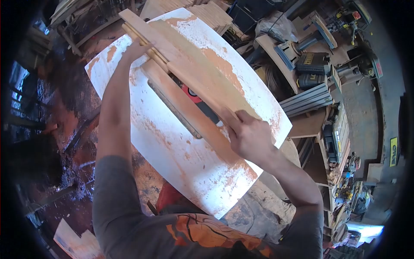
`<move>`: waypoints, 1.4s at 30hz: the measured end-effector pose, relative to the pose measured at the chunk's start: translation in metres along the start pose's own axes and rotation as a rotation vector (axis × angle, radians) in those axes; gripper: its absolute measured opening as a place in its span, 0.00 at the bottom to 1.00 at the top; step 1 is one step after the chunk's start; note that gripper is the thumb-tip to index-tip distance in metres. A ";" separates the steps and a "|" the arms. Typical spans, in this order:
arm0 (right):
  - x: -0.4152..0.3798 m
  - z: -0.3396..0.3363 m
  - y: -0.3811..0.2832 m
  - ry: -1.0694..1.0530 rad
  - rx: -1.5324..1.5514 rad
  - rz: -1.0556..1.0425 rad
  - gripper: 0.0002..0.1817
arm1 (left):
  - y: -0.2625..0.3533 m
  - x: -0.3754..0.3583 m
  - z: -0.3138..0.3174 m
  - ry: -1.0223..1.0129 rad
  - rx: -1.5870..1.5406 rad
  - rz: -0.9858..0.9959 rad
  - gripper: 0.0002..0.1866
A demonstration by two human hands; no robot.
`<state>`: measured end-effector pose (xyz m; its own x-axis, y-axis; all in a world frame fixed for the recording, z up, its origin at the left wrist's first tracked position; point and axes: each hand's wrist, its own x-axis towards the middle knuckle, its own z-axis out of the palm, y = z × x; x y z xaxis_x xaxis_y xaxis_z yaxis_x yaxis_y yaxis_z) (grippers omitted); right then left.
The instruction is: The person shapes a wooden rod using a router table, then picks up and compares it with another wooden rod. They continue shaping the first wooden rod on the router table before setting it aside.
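A long wooden board (189, 77) lies slantwise across a white, dust-marked work surface (202, 185). My right hand (252, 137) is closed around the board's near end, with the thumb and fingers pressed together. Toward the far end, my left hand (137, 52) curls over narrow wooden strips (158, 58) that run along the board's left side. Nearer me, a flat, dusty wooden piece (187, 105) lies almost parallel to the board. Between the two, a red and black part (192, 92) with a round centre shows, mostly covered.
Stacked wood pieces (207, 17) stand beyond the far edge. On the right are a shelf unit (312, 121), black cases (312, 63) and machine tools (308, 41). Sawdust covers the floor on the left, and a cut wood panel (77, 241) lies at lower left.
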<state>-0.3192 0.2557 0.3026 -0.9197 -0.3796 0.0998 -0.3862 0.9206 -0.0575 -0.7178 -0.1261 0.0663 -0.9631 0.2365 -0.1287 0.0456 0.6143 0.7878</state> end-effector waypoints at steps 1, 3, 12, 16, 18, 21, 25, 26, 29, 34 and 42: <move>0.012 0.002 -0.001 0.010 -0.002 -0.001 0.24 | -0.003 0.005 -0.009 0.112 0.064 -0.085 0.62; 0.027 -0.006 0.004 0.040 0.083 0.041 0.24 | -0.009 0.031 -0.024 0.260 0.150 -0.176 0.61; -0.134 -0.036 -0.002 0.260 0.365 0.696 0.28 | -0.094 0.157 -0.087 0.284 0.129 -0.208 0.46; -0.216 -0.043 -0.033 0.287 0.292 0.915 0.28 | -0.146 0.198 -0.110 0.189 -0.368 0.005 0.31; -0.232 -0.045 -0.043 0.292 0.260 0.939 0.28 | -0.149 0.204 -0.116 0.288 -0.513 -0.095 0.33; -0.253 -0.052 -0.050 0.228 0.175 0.887 0.26 | -0.079 0.169 -0.130 0.506 -0.409 -0.132 0.33; -0.277 -0.043 -0.047 0.271 0.158 0.982 0.30 | 0.085 0.063 -0.127 0.883 -0.708 0.121 0.33; -0.281 -0.045 -0.044 0.311 0.223 1.037 0.31 | 0.101 0.055 -0.147 0.901 -0.654 0.209 0.31; -0.310 -0.027 -0.031 0.363 0.345 1.102 0.31 | 0.189 -0.013 -0.185 0.810 -0.396 0.439 0.27; -0.305 0.003 0.006 0.685 0.625 1.069 0.29 | 0.324 -0.219 -0.069 0.245 0.036 0.819 0.20; -0.369 0.020 0.052 0.732 0.778 0.927 0.28 | 0.358 -0.399 0.277 -0.356 0.326 1.408 0.20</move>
<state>-0.0012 0.4420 0.2428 -0.7067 0.6799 0.1957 0.1684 0.4303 -0.8868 -0.2435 0.2078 0.2323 0.0327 0.9022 0.4301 0.9632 -0.1432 0.2273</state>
